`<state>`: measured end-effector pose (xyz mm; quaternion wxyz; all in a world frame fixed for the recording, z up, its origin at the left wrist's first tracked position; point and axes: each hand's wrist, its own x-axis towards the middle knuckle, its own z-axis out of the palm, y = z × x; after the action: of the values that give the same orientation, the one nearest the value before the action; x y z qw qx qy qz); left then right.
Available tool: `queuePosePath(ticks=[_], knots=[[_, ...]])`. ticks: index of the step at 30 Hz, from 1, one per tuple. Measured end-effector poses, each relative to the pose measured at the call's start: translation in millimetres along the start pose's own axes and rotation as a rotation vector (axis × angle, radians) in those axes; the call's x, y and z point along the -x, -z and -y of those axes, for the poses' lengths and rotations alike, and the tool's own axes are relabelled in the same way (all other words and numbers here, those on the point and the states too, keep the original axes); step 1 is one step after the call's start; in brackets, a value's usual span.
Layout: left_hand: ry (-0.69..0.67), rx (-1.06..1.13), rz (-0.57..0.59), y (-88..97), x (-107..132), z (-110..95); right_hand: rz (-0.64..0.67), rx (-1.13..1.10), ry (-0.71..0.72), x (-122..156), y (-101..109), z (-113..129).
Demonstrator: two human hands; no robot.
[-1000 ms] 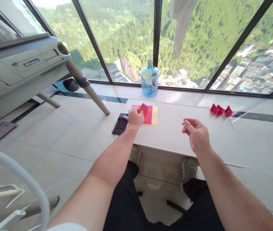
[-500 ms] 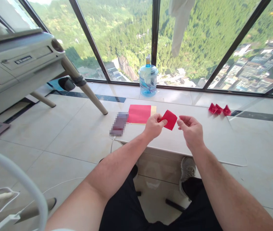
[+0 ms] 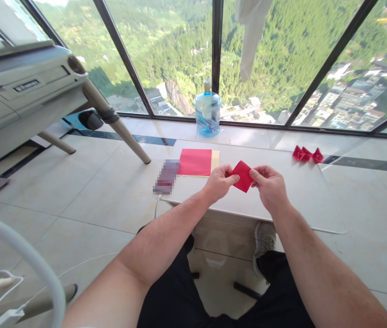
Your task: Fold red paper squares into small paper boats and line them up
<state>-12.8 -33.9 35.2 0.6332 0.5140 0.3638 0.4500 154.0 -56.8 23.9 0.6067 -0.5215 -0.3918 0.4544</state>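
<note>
A small folded square of red paper (image 3: 242, 177) is held up over the low white table (image 3: 282, 196), one corner pointing down. My left hand (image 3: 220, 182) pinches its left corner, thumb on top. At the right corner, my right hand (image 3: 268, 183) grips it between thumb and fingers. Behind my left hand, a stack of red paper sheets (image 3: 195, 161) lies on the table, with a yellow sheet (image 3: 215, 159) showing at its right side. Several small folded red paper pieces (image 3: 308, 155) sit in a row at the table's far right.
Left of the red sheets lies a blurred-out phone (image 3: 166, 176) with a white cable. A blue water jug (image 3: 207, 114) stands on the floor by the window. A grey machine-like table (image 3: 26, 86) with tubular legs fills the upper left. My shoe (image 3: 265, 241) is below the table edge.
My right hand has closed on the right corner of the red paper, where it was apart before. The paper has turned slightly and dropped a little. The view has shifted slightly.
</note>
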Motion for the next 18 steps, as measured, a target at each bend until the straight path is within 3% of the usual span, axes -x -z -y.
queuePosePath(ticks=[5,11,18], knots=[[0.045,0.129,-0.002,-3.2,-0.8,3.3,-0.055,-0.065,-0.004,1.4,-3.7,-0.3],[0.108,0.339,-0.030,-5.0,-1.4,3.4,-0.004,-0.085,-0.062,1.9,-4.2,1.0],[0.071,0.444,-0.039,-4.8,-4.8,2.3,0.038,-0.057,-0.037,5.7,-11.9,3.6]])
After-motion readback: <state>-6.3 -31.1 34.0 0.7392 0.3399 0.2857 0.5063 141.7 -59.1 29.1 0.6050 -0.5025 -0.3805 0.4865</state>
